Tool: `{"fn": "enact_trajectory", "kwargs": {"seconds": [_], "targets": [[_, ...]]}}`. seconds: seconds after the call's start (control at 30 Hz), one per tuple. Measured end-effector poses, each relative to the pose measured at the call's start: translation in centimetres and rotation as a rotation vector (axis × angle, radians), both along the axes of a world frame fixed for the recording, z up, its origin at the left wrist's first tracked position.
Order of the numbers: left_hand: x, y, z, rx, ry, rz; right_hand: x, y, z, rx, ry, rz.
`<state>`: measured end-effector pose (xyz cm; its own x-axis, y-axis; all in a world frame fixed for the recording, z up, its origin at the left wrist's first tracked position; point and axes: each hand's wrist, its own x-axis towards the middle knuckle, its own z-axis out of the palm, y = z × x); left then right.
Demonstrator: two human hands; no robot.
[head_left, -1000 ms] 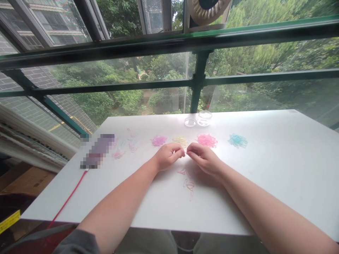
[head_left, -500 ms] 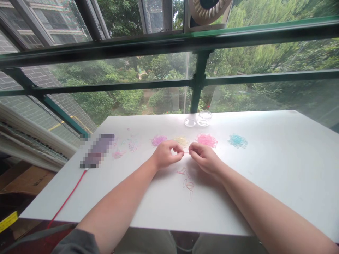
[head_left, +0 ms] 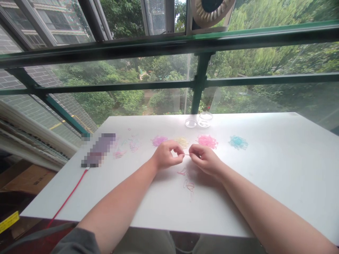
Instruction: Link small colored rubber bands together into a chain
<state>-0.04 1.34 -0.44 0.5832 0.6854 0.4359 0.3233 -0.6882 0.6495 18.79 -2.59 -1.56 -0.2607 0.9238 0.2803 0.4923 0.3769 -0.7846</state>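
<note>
My left hand (head_left: 169, 154) and my right hand (head_left: 203, 158) face each other above the white table, both in a pinch. A thin pinkish band (head_left: 186, 154) stretches between their fingertips. Just beyond them lie a purple pile (head_left: 159, 141), a yellow pile (head_left: 181, 142) partly hidden by my left hand, and a pink pile (head_left: 208, 141) of thin bands. Farther right is a teal pile (head_left: 238, 141). Nearer to me, several loose reddish bands (head_left: 189, 185) are scattered on the tabletop.
A clear round container (head_left: 205, 120) and its lid (head_left: 190, 123) stand at the back edge of the table (head_left: 278, 176). Mixed bands (head_left: 134, 143) lie at the left, beside a blurred dark object (head_left: 98, 151) with a red cable (head_left: 67, 197). Green railing runs behind.
The view has shifted slightly. Both hands keep nearly the same pose, with the band still between them.
</note>
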Motion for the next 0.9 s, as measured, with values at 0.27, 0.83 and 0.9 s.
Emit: {"fn": "enact_trajectory", "kwargs": {"seconds": [0.27, 0.83, 0.9], "targets": [[0.0, -0.1, 0.0, 0.011, 0.006, 0.026, 0.2, 0.0, 0.1, 0.031, 0.035, -0.043], [-0.2, 0.8, -0.6, -0.128, -0.038, 0.228, -1.5, -1.5, 1.1, 0.084, 0.038, 0.091], [-0.3, 1.2, -0.8, -0.172, -0.025, 0.222, -1.6, -1.6, 1.0, 0.075, 0.025, 0.128]]}}
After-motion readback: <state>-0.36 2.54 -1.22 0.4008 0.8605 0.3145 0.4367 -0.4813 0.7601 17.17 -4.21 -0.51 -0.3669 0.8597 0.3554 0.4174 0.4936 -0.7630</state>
